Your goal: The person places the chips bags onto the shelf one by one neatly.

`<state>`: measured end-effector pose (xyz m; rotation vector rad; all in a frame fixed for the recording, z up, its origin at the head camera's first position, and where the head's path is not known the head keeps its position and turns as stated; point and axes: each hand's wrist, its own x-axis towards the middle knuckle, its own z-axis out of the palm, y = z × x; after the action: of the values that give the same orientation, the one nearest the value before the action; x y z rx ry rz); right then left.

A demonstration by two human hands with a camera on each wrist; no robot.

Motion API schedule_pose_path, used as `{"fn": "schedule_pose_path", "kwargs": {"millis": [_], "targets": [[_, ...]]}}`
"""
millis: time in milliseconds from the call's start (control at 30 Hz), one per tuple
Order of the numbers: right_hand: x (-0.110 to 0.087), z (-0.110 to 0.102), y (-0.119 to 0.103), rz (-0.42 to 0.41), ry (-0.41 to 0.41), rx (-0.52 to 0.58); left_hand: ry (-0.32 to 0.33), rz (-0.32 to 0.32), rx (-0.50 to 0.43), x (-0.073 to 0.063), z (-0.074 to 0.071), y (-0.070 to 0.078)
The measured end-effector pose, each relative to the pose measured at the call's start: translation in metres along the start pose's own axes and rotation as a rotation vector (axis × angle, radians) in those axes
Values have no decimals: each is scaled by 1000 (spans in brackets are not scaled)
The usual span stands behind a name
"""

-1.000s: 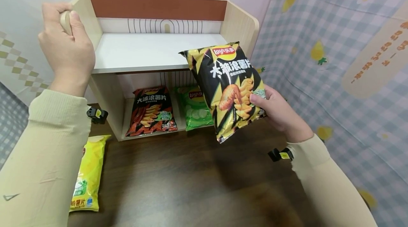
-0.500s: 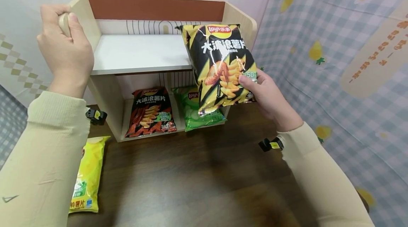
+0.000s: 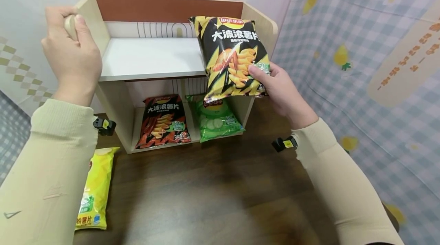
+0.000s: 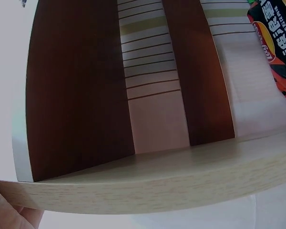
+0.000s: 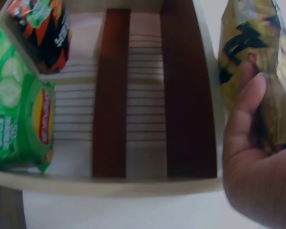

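Dark table (image 3: 192, 184), below both grips, cut off by the head view's lower edge. Shelf unit (image 3: 151, 55), extending rightward from the left grip. Black-and-gold crisp bag (image 3: 231, 55), up and left of the right grip, overlapping the upper board; contact cannot be determined. Red-and-black bag (image 3: 164, 120) and green bag (image 3: 215, 120), in separate lower compartments, lower left of the right grip; the held bag covers part of the green one's top. Yellow bag (image 3: 99, 187), below the left grip, partly hidden by the left sleeve (image 3: 51, 161). Right hand (image 3: 283, 92), pinching the crisp bag's lower right corner, thumb in front, other fingers concealed. Left hand (image 3: 73, 54), clasping the side panel, barely visible in the left wrist view.
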<state>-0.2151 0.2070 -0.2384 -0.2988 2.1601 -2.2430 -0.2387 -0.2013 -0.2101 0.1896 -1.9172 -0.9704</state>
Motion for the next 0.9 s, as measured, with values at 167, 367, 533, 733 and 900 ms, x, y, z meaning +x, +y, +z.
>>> {"fn": "schedule_pose_path", "kwargs": {"millis": [167,367,533,733,900], "targets": [[4,4,-8,123,36,-60,6,-8,-2,0,-2,1],[-6,1,-8,136,35,15,1,1,-7,-2,-2,1],[-19,-1,-4,7,41,74,19,28,-13,-1,0,0],[-36,-2,2,-248,111,-214,22,31,-11,-1,1,0],[-44,-3,8,-540,221,-652,16,18,-5,-1,0,-1]]}}
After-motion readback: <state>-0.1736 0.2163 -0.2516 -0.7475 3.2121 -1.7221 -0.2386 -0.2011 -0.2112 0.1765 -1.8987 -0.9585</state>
